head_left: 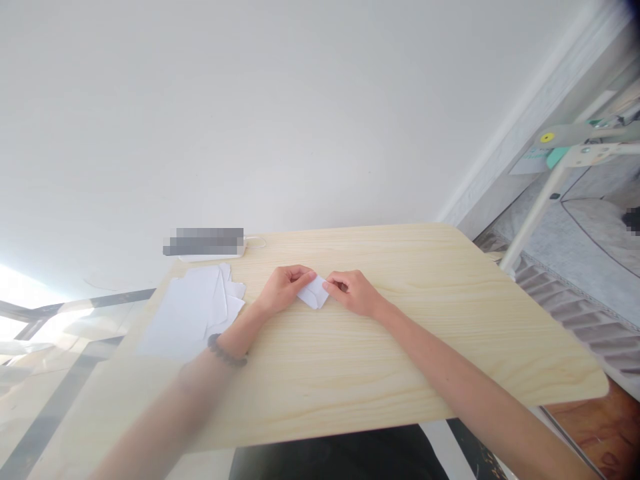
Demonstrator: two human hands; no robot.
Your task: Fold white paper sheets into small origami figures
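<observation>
A small folded piece of white paper (315, 293) is held between my two hands, just above or on the wooden table (320, 373); the exact gap cannot be told. My left hand (283, 288) pinches its upper left side, thumb on top and fingers curled. On the right edge, my right hand (353, 291) grips with thumb and bent forefinger. Fold lines cross the paper's face. A dark bead bracelet (227, 351) circles my left wrist. The fingertips beneath the paper are hidden.
White paper sheets (185, 307), some with torn edges, lie at the table's left. Behind them stands a blurred-out box-like object (207, 243) with a white cable. A pale wall rises beyond. A metal frame (535, 213) and a grey-covered bed (600, 233) are at right.
</observation>
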